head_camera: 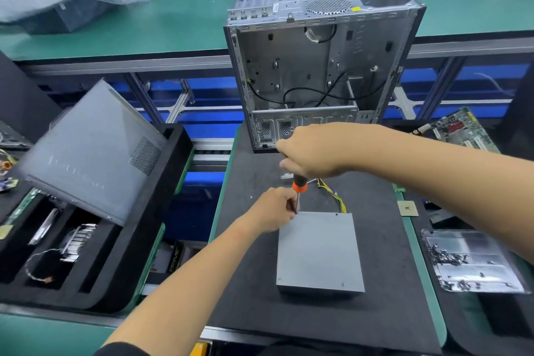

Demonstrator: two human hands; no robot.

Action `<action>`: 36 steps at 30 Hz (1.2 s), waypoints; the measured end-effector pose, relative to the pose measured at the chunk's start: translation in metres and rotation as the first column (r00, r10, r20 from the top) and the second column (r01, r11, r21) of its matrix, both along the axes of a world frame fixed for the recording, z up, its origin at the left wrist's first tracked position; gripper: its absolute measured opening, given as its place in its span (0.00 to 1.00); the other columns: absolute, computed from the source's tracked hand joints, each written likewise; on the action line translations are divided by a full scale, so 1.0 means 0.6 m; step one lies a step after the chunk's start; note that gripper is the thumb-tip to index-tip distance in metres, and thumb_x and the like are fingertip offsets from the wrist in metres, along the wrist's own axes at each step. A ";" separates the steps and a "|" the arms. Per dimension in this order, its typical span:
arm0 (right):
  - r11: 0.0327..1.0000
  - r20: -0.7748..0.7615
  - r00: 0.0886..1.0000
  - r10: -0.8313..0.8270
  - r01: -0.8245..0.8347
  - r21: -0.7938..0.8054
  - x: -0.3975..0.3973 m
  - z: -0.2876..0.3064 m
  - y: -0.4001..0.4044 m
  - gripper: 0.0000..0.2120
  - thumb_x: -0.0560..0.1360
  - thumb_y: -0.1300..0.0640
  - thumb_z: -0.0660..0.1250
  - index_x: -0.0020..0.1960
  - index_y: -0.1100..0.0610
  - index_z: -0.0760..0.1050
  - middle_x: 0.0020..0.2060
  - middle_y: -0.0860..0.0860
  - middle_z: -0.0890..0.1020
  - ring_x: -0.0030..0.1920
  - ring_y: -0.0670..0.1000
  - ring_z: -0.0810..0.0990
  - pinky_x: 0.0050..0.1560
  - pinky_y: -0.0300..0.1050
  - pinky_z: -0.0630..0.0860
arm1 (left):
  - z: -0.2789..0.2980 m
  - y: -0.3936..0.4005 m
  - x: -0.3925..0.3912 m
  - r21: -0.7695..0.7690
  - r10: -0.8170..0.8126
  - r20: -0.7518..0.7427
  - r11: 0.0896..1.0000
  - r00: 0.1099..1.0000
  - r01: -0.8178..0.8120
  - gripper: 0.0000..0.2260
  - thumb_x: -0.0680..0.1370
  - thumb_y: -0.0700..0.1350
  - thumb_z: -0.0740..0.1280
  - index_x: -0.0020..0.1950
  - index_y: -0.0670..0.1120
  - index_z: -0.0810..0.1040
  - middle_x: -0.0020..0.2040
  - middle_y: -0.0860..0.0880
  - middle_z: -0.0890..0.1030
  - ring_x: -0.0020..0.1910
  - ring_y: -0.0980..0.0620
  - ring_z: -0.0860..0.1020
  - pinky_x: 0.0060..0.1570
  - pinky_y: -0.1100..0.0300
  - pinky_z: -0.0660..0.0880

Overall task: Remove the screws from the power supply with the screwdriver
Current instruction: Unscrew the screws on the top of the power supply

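A grey metal power supply (319, 251) lies flat on the black foam mat (375, 303), its yellow and black cables (336, 196) trailing from the far side. A screwdriver (298, 191) with an orange and black handle stands upright, its tip at the supply's far left corner. My right hand (309, 150) grips the handle from above. My left hand (274, 209) pinches the metal shaft just above the corner. Small screws show at the near left corner (279, 279), near the front edge (343, 284) and at the far edge (336, 214).
An empty computer case (318, 72) stands open behind the mat. A clear tray (474, 261) holding several loose screws sits at right, with a circuit board (459, 130) beyond. At left, a black foam tray (95, 240) holds parts and a leaning grey panel (95, 153).
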State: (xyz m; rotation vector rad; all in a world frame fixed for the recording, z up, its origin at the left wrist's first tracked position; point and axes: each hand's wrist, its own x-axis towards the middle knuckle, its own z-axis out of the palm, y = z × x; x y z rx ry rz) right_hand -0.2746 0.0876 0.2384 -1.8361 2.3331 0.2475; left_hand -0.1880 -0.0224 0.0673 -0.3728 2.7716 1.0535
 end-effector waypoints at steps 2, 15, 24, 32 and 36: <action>0.999 0.104 0.994 0.039 -0.039 -0.002 -0.006 0.001 0.005 0.09 0.79 0.49 0.59 0.46 0.55 0.66 0.35 0.49 0.73 0.38 0.55 0.76 0.34 0.48 0.69 | 0.000 0.003 0.002 -0.026 -0.003 -0.010 1.000 1.000 0.003 0.12 0.70 0.33 0.68 0.36 0.50 0.75 0.32 0.61 0.74 0.32 0.70 0.74 0.34 0.78 0.68; 0.994 0.060 0.992 -0.108 0.107 0.034 -0.016 0.001 0.006 0.20 0.79 0.39 0.52 0.43 0.55 0.67 0.38 0.55 0.79 0.38 0.57 0.80 0.35 0.48 0.73 | 0.028 0.009 -0.020 -0.100 -0.055 0.138 0.993 0.989 0.070 0.05 0.72 0.33 0.65 0.43 0.40 0.80 0.47 0.48 0.80 0.48 0.48 0.78 0.46 0.62 0.74; 0.997 0.326 0.943 0.072 -0.066 -0.029 -0.011 0.020 0.008 0.12 0.70 0.61 0.70 0.50 0.51 0.73 0.42 0.42 0.76 0.42 0.45 0.72 0.40 0.41 0.71 | 0.032 0.008 -0.013 -0.071 -0.072 0.105 0.994 0.992 0.080 0.07 0.71 0.33 0.64 0.46 0.40 0.80 0.41 0.51 0.80 0.48 0.48 0.78 0.51 0.58 0.75; 0.992 0.133 0.985 -0.114 0.106 0.065 -0.012 0.008 0.004 0.19 0.80 0.44 0.53 0.42 0.57 0.71 0.38 0.54 0.84 0.22 0.43 0.76 0.31 0.43 0.71 | 0.031 0.010 -0.006 -0.074 0.011 0.067 0.997 0.998 -0.006 0.08 0.70 0.34 0.69 0.36 0.47 0.76 0.39 0.55 0.75 0.44 0.51 0.77 0.46 0.62 0.72; 0.999 0.216 0.976 0.021 -0.026 0.019 -0.012 0.009 0.012 0.07 0.77 0.51 0.63 0.46 0.55 0.71 0.38 0.44 0.81 0.35 0.43 0.77 0.37 0.43 0.71 | 0.030 0.011 -0.001 -0.077 0.018 0.027 0.997 0.999 -0.016 0.04 0.69 0.34 0.70 0.37 0.42 0.80 0.38 0.53 0.77 0.46 0.49 0.79 0.48 0.59 0.75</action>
